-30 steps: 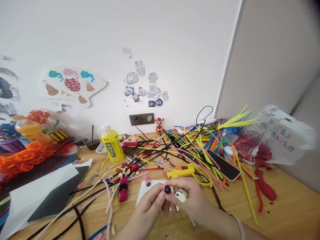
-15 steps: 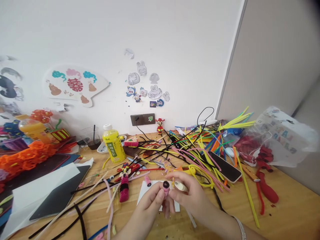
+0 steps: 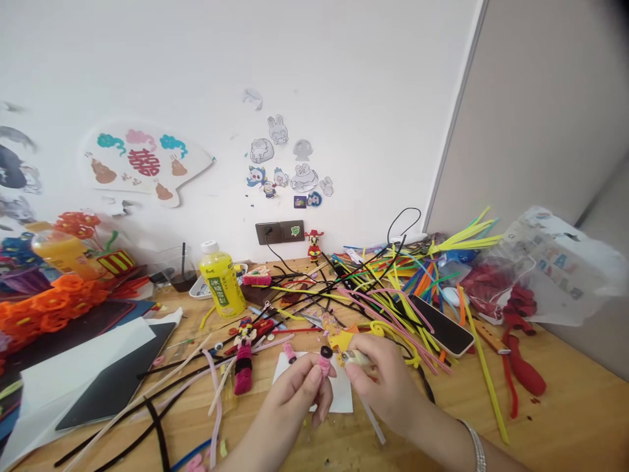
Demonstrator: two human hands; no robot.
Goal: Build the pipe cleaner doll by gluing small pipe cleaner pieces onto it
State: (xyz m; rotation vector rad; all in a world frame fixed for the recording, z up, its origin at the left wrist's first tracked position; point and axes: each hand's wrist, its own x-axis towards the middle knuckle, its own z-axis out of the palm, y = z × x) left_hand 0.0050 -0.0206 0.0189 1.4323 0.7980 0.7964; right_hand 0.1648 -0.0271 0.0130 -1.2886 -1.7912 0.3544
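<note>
Presently, from my head view, my left hand [image 3: 297, 393] pinches a pink fuzzy piece [image 3: 325, 364] by its lower part, its black end up, above a white sheet [image 3: 341, 396]. My right hand [image 3: 390, 383] grasps a pale lighter [image 3: 360, 358], its metal top at three o'clock from the pink piece, just beside it but not touching. Taking that piece as the centre, a pink doll [image 3: 243, 360] lies at nine o'clock, a yellow drink bottle [image 3: 223, 285] stands at ten, and a small red figure [image 3: 314, 247] at twelve.
</note>
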